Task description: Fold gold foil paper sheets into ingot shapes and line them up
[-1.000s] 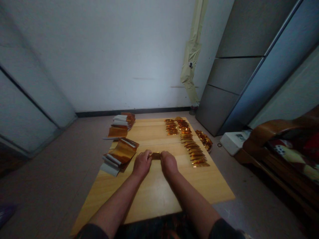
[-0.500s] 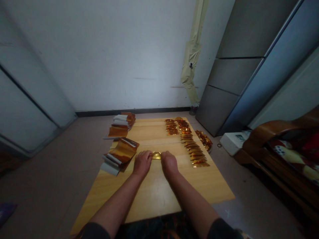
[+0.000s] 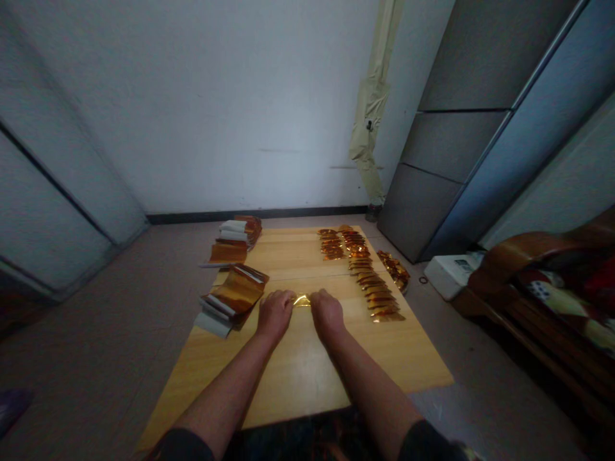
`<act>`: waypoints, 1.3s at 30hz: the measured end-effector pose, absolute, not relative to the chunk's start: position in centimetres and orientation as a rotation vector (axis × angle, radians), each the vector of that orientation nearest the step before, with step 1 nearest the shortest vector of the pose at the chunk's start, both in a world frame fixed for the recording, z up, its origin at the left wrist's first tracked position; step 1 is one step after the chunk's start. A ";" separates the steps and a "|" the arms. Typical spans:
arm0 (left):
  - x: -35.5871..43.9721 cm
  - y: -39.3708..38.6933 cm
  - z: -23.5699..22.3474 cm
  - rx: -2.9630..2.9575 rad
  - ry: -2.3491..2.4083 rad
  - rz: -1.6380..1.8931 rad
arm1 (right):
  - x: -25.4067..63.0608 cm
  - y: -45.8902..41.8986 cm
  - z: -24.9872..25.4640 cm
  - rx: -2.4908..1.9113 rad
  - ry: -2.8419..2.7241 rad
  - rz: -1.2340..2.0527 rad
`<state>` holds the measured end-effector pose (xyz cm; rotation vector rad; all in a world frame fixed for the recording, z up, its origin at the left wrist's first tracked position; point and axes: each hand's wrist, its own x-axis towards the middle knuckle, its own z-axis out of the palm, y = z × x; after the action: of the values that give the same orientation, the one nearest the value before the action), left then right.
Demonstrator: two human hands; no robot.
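Note:
A small shiny sheet of gold foil paper (image 3: 302,300) spans the gap between my hands, low over the wooden table (image 3: 298,378). My left hand (image 3: 276,314) is closed on its left end, and my right hand (image 3: 327,315) is closed on its right end. The fingertips hide both ends of the paper. Left of my left hand lie stacks of gold-and-grey paper sheets (image 3: 239,291), loosely fanned. To the right of my right hand runs a row of folded gold foil pieces (image 3: 377,291), overlapping one another.
Another gold paper stack (image 3: 228,253) lies at the far left table edge. A shorter row of folded pieces (image 3: 330,244) is at the back right. Beyond the right edge sits a heap of gold pieces (image 3: 394,270). A refrigerator (image 3: 432,173), white box (image 3: 449,275) and wooden seat (image 3: 504,275) stand right.
The gold foil paper between my hands looks flatter and more creased, and its shine has shifted. Both hands have stayed nearly in place, still holding its ends.

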<state>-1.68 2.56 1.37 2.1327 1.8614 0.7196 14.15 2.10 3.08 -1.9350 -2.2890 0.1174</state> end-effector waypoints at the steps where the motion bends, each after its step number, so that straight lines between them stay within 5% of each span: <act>1: -1.7 2.6 1.3 2.137 1.858 0.712 | 14.2 2.1 3.2 -1.942 -2.292 0.131; 16: -2.7 2.8 1.2 2.191 1.775 0.608 | 14.3 2.2 2.9 -1.937 -2.207 0.162; 24: -2.5 1.8 1.5 2.703 1.579 0.565 | 15.8 2.8 2.6 -1.790 -2.130 0.385; 39: -1.9 0.2 2.3 2.803 1.593 0.424 | 15.8 4.7 4.2 -2.172 -1.916 0.598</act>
<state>-1.91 0.25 2.27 2.8034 1.5932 0.4239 15.82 4.73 4.21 -2.1724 -1.9157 0.5976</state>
